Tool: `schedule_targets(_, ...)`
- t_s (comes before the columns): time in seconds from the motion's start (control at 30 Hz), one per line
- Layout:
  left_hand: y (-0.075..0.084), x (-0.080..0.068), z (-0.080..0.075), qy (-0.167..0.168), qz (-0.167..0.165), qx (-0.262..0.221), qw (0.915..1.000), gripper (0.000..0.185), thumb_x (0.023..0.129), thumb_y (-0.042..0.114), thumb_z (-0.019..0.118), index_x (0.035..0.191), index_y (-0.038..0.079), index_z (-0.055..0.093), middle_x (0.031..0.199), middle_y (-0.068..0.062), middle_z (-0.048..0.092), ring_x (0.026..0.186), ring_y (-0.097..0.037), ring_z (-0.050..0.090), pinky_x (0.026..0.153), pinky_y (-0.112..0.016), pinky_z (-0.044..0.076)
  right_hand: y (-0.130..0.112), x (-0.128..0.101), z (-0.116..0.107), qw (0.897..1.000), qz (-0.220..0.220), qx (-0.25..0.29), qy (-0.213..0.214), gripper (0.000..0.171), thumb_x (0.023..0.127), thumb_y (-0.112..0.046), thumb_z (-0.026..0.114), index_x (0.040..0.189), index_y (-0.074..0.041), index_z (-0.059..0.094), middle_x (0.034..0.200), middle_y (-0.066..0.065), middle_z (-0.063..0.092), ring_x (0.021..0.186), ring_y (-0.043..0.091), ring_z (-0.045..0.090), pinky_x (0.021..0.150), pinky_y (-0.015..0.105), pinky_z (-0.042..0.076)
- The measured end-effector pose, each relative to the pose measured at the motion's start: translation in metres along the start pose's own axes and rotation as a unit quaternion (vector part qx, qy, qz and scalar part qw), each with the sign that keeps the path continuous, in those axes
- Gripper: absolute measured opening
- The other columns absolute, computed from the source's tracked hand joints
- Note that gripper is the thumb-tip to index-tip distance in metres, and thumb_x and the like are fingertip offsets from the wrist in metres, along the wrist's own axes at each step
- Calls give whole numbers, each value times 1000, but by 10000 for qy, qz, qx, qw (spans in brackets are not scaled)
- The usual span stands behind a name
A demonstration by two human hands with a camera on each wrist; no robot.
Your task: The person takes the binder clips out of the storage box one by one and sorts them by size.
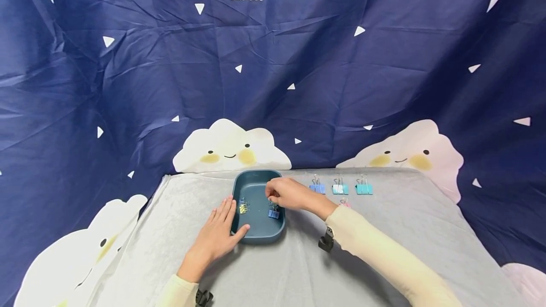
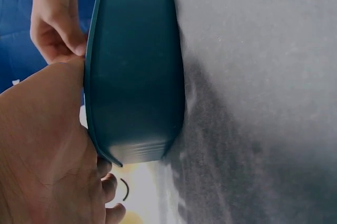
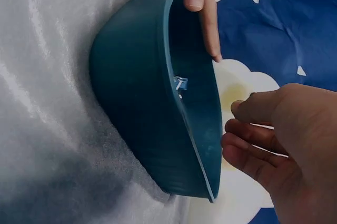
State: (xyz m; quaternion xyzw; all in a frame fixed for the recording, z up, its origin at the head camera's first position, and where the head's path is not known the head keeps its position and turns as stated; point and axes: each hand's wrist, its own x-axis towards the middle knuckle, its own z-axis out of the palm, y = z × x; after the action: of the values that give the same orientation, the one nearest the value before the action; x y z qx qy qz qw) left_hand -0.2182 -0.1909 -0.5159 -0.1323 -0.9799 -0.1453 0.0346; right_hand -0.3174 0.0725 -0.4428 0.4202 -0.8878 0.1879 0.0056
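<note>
A dark teal bin (image 1: 258, 239) stands on the grey cloth. My left hand (image 1: 216, 233) rests along its left rim with straight fingers, the thumb reaching over the near corner. Loosely bent, the fingers of my right hand (image 1: 286, 193) hover over the bin's right side; the right wrist view shows no thing between them. Inside lie a blue binder clip (image 1: 274, 213) below the right hand, and a yellow binder clip (image 1: 243, 209) with a small blue one (image 1: 242, 200) near the left wall. One blue clip (image 3: 180, 83) also shows in the right wrist view.
Right of the bin, a blue binder clip (image 1: 317, 189), a teal-and-white one (image 1: 340, 189) and a teal one (image 1: 364, 188) form a row. A pink clip (image 1: 345, 202) sits nearer, partly behind the right forearm. A navy curtain (image 1: 324, 84) hangs behind the table.
</note>
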Motion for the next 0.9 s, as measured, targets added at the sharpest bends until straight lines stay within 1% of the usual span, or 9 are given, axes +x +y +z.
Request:
schedule_targets(0.13,0,0,-1,-6,-7,-2,10000,94,105,65,48,168,0,25,178,-17,19,166,-36,19,133,-59,23,-1,10,7,9993,-165,-214,-272,7,98,-11,74,93,-15,73,89,-5,65,79,9,57,73,26,52)
schedule_targets(0.3,1,0,-2,-3,2,17,10000,93,106,65,49,168,0,26,178,-17,20,166,-36,20,133,-59,24,0,19,17,9962,-302,-525,-629,5,96,-9,73,92,-12,73,89,-3,67,80,9,59,75,26,54)
schedule_targets(0.47,2,-1,-4,-21,-10,17,10000,93,106,64,50,168,0,25,178,-17,20,166,-36,20,133,-59,24,-2,23,26,9915,-375,-850,-909,10,91,-7,77,88,-15,72,87,-3,65,80,10,59,76,27,54)
schedule_targets(0.53,2,0,-4,-24,-6,22,10000,93,106,64,50,168,0,25,178,-17,19,166,-36,20,133,-59,23,-3,24,29,9893,-358,-987,-1014,10,90,-9,79,88,-16,72,87,-4,65,80,10,59,76,27,54)
schedule_targets(0.7,2,0,-4,-53,-16,48,10000,94,106,66,48,168,0,25,178,-17,19,166,-36,19,133,-59,23,-5,22,34,9822,-163,-1294,-1355,12,89,-14,85,96,-13,76,93,-1,71,86,13,65,82,28,57)
schedule_targets(0.77,2,-1,-4,-49,-18,41,10000,94,105,66,48,168,0,26,178,-17,19,166,-36,19,133,-59,24,-6,20,36,9790,-88,-1410,-1472,13,88,-11,85,99,-13,77,95,0,74,88,14,68,83,28,58)
schedule_targets(0.9,2,-1,-4,-27,-7,37,10000,93,105,65,49,168,0,26,178,-17,20,166,-36,20,133,-59,24,-7,16,38,9755,-50,-1516,-1593,16,87,-2,81,98,-13,79,95,0,77,88,14,70,80,26,59)
